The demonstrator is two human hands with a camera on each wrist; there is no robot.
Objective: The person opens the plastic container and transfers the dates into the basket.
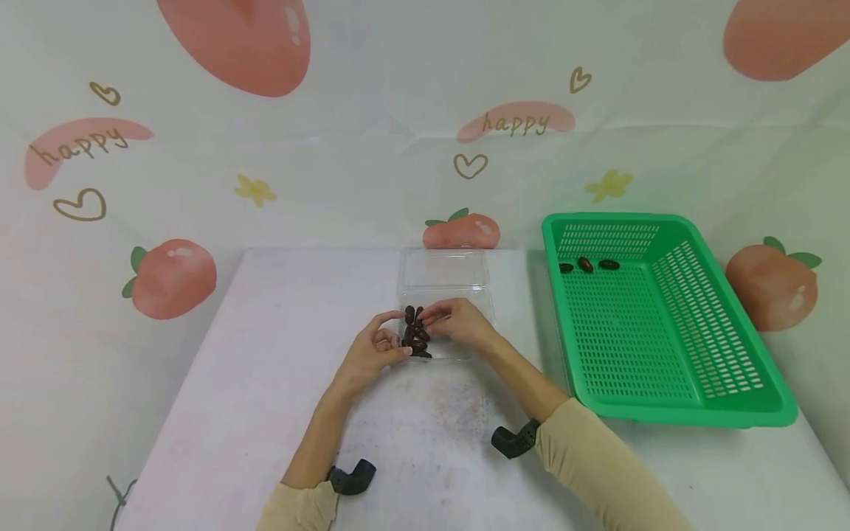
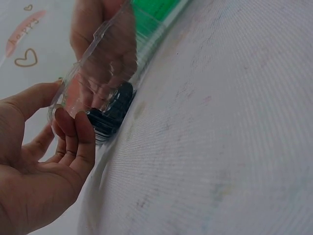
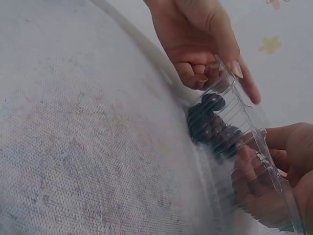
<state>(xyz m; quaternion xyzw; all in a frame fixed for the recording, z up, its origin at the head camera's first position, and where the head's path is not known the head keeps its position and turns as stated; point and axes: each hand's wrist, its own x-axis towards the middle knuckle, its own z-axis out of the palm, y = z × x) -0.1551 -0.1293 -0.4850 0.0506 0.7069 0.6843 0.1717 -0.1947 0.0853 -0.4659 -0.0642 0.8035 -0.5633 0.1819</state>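
Note:
A clear plastic box (image 1: 458,346) with its lid (image 1: 443,269) folded back stands on the table. Several shiny dark brown dates (image 1: 409,333) lie in its left part, also visible through the wall as dark dates (image 3: 208,120). My left hand (image 1: 368,354) holds the box's left side, thumb near the front corner and index finger farther back; in the left wrist view the left hand (image 2: 49,156) has its fingertips at the rim. My right hand (image 1: 461,323) reaches into the box, its fingertips at a date (image 1: 419,313), which it seems to pinch. The box wall (image 3: 234,98) partly blurs those fingertips.
To the right stands a green plastic basket (image 1: 664,413) with slotted walls; three dates (image 1: 585,265) lie at its far left. Behind the white table (image 1: 285,332) hangs a printed cloth (image 1: 372,88). Each forearm wears a black wrist device (image 1: 353,477).

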